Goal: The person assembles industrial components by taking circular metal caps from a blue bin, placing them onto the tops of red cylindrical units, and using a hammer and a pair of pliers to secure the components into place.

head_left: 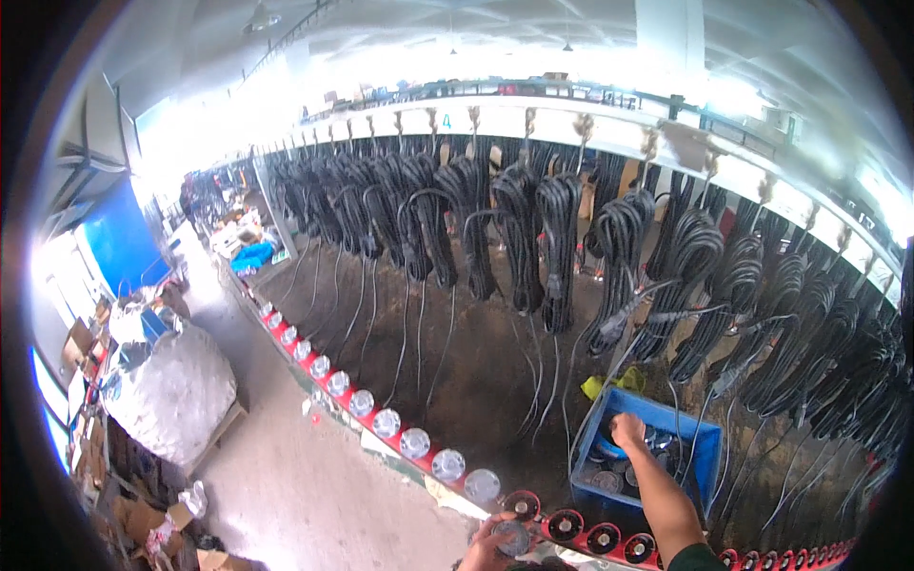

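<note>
My left hand (489, 544) is low in the view, at the near edge of the bench. Its fingers are wrapped round a clear, round plastic part (515, 539). My right arm reaches forward over a blue plastic bin (706, 476). Inside the bin my right hand (626, 431) is closed, and whatever its fingers may hold is hidden. Dark and greyish round pieces (607, 481) lie in the bin around it. Along the bench edge runs a red strip (433, 455). Clear round covers (448, 464) sit on its left stretch, while open black-centred sockets (566, 525) line its right stretch.
Bundles of black cable (519, 238) hang from a white rail (562, 122), their thin ends trailing over the dark bench (476, 381) and bin. Yellow material (609, 383) lies behind the bin. A large white sack (176, 395) and cardboard boxes (143, 521) stand on the left.
</note>
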`<state>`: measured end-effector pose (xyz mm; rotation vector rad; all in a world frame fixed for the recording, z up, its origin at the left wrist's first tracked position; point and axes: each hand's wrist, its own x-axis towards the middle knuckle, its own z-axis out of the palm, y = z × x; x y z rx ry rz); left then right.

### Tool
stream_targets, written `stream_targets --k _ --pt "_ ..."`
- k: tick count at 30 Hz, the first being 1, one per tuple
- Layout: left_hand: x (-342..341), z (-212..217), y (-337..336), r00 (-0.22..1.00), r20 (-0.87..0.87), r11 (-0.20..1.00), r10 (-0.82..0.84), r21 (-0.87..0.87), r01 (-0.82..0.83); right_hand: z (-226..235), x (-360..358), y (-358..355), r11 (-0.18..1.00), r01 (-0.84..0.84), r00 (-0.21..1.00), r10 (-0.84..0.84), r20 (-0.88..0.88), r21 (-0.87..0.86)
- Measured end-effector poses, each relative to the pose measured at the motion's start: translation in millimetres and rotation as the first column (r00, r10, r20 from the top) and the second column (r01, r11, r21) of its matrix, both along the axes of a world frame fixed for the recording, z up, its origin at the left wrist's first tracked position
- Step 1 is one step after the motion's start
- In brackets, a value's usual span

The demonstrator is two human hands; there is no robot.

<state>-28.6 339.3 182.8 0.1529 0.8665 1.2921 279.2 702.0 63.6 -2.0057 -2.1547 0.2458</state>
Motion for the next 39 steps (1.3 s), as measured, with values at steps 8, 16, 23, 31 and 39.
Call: stream_targets --k 8,16,23,31,39 --pt "0.5 21.4 12.0 0.928 -0.366 0.973 -0.072 0.18 0.147 3.7 38.1 -11.0 0.99 0.141 0.751 -0.126 -0.649 -0.029" --pt "-53.7 27.4 -13.5 0.939 0.206 0.961 0.276 -0.091 -0.263 104.5 -40.7 -159.6 0.995 -0.097 0.594 0.061 -0.802 0.003" --pt "-56.4 19.1 -30.2 0.965 0.116 0.962 0.235 -0.169 -0.214 122.7 -129.9 -230.9 0.797 -0.556 0.676 0.599 -0.429 0.237" --pt "-56.9 10.5 -36.0 0.979 0.061 0.956 0.192 -0.236 -0.173 93.7 -154.2 -226.9 0.709 -0.661 0.629 0.702 -0.333 0.246" --pt "-50.1 17.3 -31.9 0.976 0.071 0.948 0.205 -0.264 -0.18 91.7 -154.3 -222.2 0.68 -0.685 0.61 0.732 -0.303 0.262"
